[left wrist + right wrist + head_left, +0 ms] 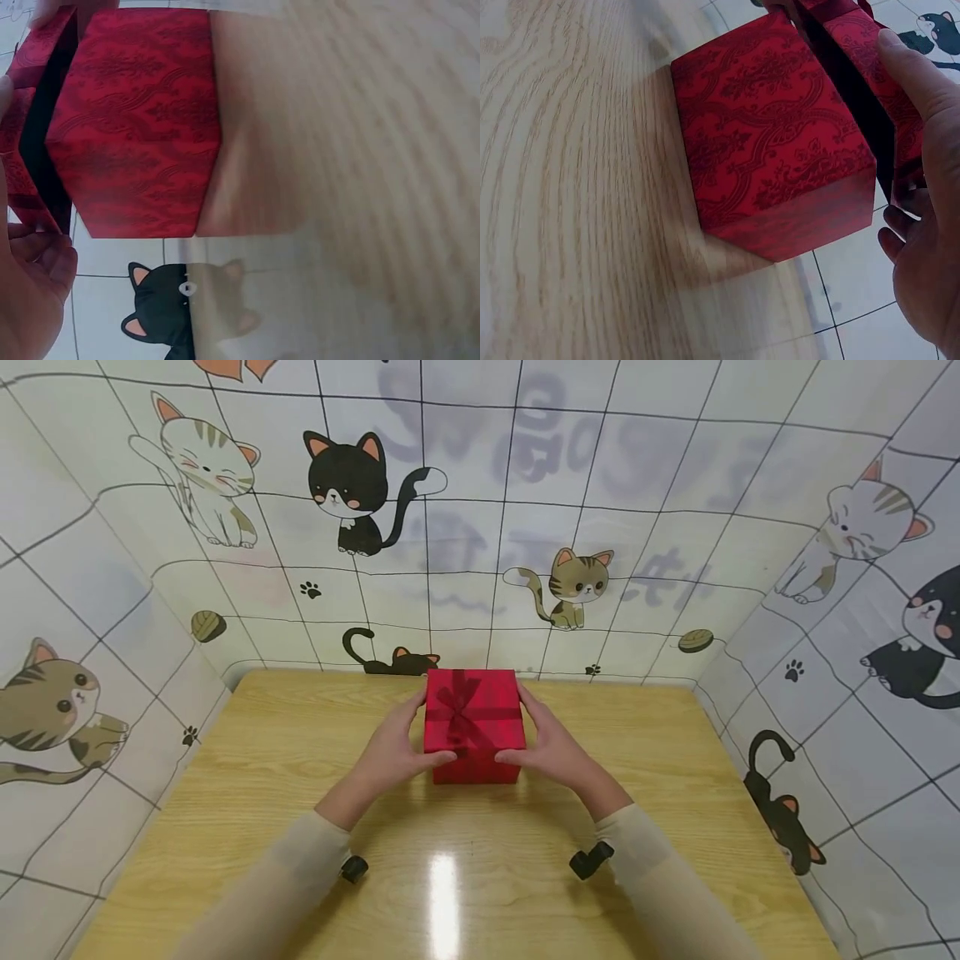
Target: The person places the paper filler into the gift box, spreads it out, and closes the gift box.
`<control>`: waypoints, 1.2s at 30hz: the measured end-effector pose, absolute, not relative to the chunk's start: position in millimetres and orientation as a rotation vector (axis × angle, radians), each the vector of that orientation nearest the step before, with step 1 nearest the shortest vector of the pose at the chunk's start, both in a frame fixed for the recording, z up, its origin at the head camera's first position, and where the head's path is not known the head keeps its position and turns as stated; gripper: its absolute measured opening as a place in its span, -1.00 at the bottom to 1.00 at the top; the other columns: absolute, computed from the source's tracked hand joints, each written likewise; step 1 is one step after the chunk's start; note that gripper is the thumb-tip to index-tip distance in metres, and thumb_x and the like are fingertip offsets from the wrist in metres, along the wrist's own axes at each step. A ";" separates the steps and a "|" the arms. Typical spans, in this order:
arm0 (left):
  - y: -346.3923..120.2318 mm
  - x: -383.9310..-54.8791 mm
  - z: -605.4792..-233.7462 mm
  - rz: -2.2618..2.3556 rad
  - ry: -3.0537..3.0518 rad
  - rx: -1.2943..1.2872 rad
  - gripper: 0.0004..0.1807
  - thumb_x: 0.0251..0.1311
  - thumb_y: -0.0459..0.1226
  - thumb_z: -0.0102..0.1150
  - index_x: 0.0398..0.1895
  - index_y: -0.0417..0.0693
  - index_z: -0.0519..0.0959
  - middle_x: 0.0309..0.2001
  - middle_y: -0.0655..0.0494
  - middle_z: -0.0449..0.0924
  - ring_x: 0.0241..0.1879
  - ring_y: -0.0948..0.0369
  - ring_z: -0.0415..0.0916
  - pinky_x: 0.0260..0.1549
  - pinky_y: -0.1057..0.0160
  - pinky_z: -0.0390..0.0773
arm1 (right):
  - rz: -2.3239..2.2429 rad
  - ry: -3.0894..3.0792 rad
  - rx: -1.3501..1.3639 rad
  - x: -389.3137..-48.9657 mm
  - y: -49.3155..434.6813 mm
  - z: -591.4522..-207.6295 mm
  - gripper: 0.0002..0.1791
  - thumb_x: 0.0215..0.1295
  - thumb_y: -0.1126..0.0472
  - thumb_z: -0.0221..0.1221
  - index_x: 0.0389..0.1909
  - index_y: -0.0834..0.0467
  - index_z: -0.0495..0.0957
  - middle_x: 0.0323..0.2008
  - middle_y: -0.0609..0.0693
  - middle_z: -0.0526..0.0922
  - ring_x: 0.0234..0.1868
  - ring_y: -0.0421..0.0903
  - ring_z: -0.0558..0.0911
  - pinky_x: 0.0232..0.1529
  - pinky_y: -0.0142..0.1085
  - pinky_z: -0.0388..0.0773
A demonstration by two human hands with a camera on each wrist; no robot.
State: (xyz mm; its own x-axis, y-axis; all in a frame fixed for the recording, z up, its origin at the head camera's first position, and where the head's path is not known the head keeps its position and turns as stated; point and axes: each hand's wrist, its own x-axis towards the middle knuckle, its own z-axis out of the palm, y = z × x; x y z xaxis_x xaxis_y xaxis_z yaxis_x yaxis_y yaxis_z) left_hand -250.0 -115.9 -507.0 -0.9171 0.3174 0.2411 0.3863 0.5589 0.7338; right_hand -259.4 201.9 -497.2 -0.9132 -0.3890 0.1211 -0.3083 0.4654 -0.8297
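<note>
A red gift box (476, 773) with a damask pattern stands on the wooden table. Its lid (495, 692) carries a dark red ribbon and bow (459, 710). From the left, my left hand (393, 745) grips the lid, thumb on the near side and fingers along the left side. My right hand (557, 748) holds the lid's opposite side the same way. Both wrist views show a dark gap between the lid (870, 67) and the box body (142, 90), so the lid sits raised over it. What the box contains is hidden.
The light wooden table (300, 727) runs back to a white tiled-print wall covering (465, 543) with cartoon cats. Similar side panels (90, 635) stand to the left and right. Small black cameras (591, 860) are worn on both wrists.
</note>
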 end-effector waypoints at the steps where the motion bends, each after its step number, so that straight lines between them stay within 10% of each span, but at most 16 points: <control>1: -114.4 -249.8 -508.7 -1.311 -2.714 -0.606 0.36 0.12 0.18 0.70 0.85 0.08 0.04 0.70 0.02 0.26 0.65 -0.09 0.22 0.53 -0.29 0.35 | -1.440 2.616 -0.612 -259.2 203.3 -498.7 0.38 0.16 -0.24 0.64 0.83 -0.33 -0.09 0.73 -0.12 0.15 0.71 0.08 0.14 0.53 0.45 0.27; 36: -107.7 -261.0 -527.6 -1.368 -2.832 -0.607 0.31 0.13 0.21 0.68 0.82 0.07 0.10 0.65 0.00 0.32 0.66 -0.08 0.21 0.58 -0.28 0.27 | -1.486 2.546 -0.657 -267.1 209.2 -531.2 0.32 0.21 -0.13 0.65 0.83 -0.22 -0.02 0.67 -0.13 0.26 0.68 0.05 0.20 0.60 0.34 0.22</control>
State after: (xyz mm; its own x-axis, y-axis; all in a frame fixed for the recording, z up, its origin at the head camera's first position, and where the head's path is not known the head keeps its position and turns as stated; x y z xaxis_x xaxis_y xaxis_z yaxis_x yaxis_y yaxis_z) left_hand -261.0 -107.7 -527.6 -0.9263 0.3613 0.1070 0.3084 0.5637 0.7662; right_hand -267.1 209.2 -531.2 -0.8984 -0.4249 0.1110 -0.3057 0.4235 -0.8528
